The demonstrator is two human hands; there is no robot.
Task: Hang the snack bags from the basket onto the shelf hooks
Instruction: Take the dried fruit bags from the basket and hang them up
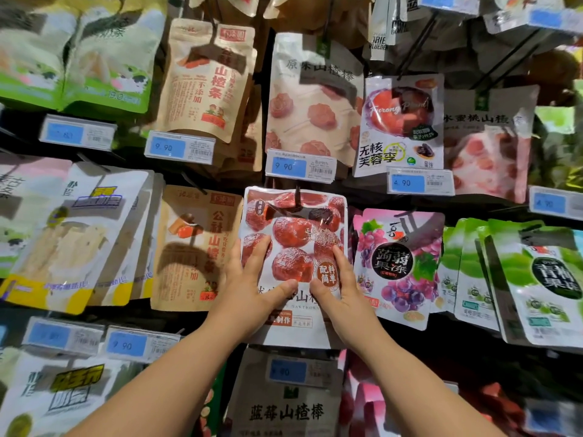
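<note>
A white snack bag printed with red hawthorn balls hangs in the middle of the shelf, its top hole on a black hook. My left hand lies on the bag's lower left with the fingers spread flat and the thumb across the front. My right hand lies on its lower right side in the same way. Both hands press the bag against the shelf. The basket is out of view.
Hanging bags surround it: a brown hawthorn-strip bag to the left, a purple grape jelly bag to the right, a blueberry hawthorn bag below. Blue price tags jut out on the hook ends above and below.
</note>
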